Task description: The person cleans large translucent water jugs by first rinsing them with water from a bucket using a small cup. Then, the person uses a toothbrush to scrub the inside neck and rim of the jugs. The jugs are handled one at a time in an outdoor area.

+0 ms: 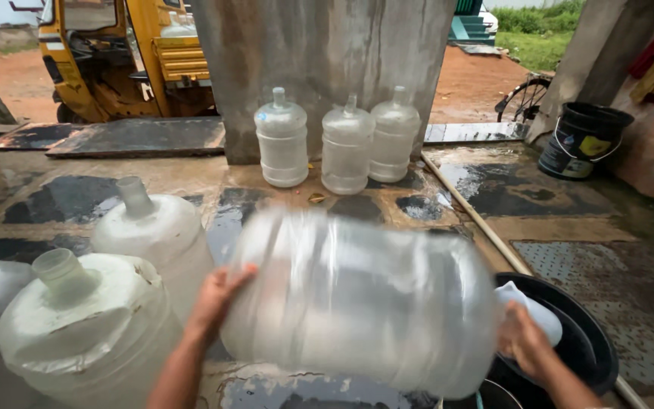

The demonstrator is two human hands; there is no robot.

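Big clear ribbed plastic water jug (361, 299) was sideways, blurry, held over the wet concrete floor (554, 197). Left hand (217, 299) spread flat on its base, right hand (524, 341) wrapped round the neck end above a black tub (596, 341).

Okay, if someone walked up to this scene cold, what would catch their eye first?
First the big clear water jug, lying on its side and motion-blurred, between the left hand on its base and the right hand at its neck. Next, three upright jugs along the concrete pillar, and the yellow vehicle behind at upper left.
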